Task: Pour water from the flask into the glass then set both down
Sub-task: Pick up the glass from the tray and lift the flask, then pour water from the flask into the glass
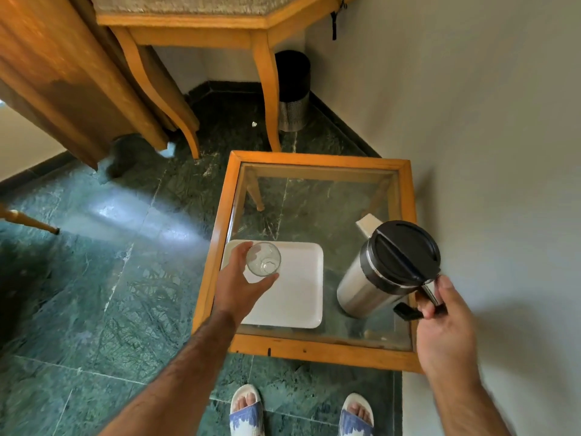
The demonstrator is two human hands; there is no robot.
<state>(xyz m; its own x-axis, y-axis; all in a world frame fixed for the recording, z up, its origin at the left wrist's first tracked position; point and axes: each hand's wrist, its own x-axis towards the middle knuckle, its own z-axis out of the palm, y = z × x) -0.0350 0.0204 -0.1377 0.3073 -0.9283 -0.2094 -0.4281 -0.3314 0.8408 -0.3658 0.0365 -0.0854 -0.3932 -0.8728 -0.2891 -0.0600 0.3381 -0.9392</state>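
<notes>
Left hand (242,284) wrapped around the clear glass (263,259), held over the white tray's (295,297) left end. Right hand (446,322) gripping the handle of the steel flask (377,278), black-lidded, tilted, right of the tray over the glass-topped table (314,158).

White tray (301,287) on glass-topped table (314,158); perhaps a bin (294,89) beyond.

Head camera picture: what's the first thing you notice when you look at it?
The shiny steel flask with its black lid jumps out first, held by its handle in the right hand over the right side of the glass-topped table. Next comes the clear glass, which looks empty, in the left hand above a white tray.
</notes>
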